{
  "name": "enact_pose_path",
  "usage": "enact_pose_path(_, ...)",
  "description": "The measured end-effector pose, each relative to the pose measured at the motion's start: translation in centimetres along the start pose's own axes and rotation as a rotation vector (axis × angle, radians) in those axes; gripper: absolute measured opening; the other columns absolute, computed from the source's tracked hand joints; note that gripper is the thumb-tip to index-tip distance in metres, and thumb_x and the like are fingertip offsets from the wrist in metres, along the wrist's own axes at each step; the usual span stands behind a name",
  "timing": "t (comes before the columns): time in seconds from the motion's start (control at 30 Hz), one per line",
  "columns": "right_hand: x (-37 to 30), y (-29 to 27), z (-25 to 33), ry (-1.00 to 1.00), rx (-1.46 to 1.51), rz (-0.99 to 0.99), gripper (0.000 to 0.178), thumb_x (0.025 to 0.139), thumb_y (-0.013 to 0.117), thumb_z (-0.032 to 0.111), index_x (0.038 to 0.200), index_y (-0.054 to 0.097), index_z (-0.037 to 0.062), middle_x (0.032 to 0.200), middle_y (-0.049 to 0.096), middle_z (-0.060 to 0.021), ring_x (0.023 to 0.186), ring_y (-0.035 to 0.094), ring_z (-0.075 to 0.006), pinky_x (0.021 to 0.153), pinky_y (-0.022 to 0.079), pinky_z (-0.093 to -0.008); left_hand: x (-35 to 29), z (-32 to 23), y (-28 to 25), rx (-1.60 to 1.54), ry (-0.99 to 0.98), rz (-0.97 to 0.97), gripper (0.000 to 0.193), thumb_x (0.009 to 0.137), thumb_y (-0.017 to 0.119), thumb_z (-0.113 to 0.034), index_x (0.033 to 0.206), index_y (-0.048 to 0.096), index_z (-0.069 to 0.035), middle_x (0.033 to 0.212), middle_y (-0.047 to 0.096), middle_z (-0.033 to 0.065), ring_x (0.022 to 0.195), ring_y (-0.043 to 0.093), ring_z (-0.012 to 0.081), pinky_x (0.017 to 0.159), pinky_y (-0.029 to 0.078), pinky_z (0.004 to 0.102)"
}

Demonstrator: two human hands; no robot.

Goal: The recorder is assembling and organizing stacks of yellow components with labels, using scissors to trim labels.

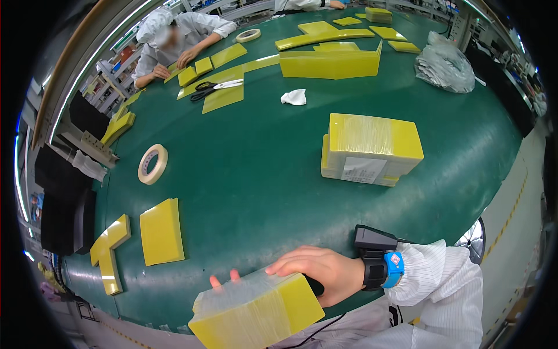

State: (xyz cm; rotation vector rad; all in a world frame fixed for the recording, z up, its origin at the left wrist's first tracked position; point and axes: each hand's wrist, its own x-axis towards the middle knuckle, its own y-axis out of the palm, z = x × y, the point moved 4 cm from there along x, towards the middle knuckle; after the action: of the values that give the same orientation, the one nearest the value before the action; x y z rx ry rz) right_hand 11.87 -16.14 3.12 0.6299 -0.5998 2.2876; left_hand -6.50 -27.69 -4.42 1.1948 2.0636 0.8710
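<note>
Close to my body, by the table's near edge, is a thick stack of yellow sheets [256,317] with clear film wound around it. My right hand [325,270] grips its right end, fingers along the far side. Two fingertips of my left hand [234,275] show beyond the stack's far edge; the stack hides the rest of that hand, which appears to hold it from below. Farther off, to the right, stands another film-wrapped yellow block [372,139] with a white label on its side.
Yellow pieces [162,231] and a tape roll [153,164] lie left on the green table [250,168]. Black-handled scissors [215,88], crumpled white paper [294,97] and a clear plastic bag [444,64] are farther back. A co-worker [180,43] handles yellow pieces at the far left.
</note>
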Motion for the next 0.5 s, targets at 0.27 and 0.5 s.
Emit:
enact_pose_path(0.27, 0.4, -0.7, -0.5, -0.067, -0.052, 0.038, 0.064, 0.069, 0.076, 0.013, 0.122, 0.042, 0.0071, 0.127, 0.052, -0.0124, 0.113, 0.053, -0.0286, 0.087, 0.042, -0.0385, 1.4, -0.7, 4.1, -0.068, 0.092, 0.496, 0.056, 0.095, 0.037, -0.046, 0.144, 0.024, -0.024, 0.142, 0.032, 0.0133, 0.129, 0.033, 0.0282, 0.103, 0.031, 0.0512)
enact_pose_path(0.5, 0.7, -1.0, -0.4, 0.036, -0.077, 0.082, 0.069, 0.062, 0.081, 0.017, 0.119, 0.043, 0.0056, 0.121, 0.055, -0.0153, 0.106, 0.057, -0.0312, 0.087, 0.044, -0.0394, -0.4, -1.2, 4.7, 0.143, 0.013, 0.129, 0.054, 0.091, 0.042, -0.051, 0.141, 0.028, -0.034, 0.143, 0.032, 0.0069, 0.131, 0.030, 0.0277, 0.104, 0.028, 0.0549)
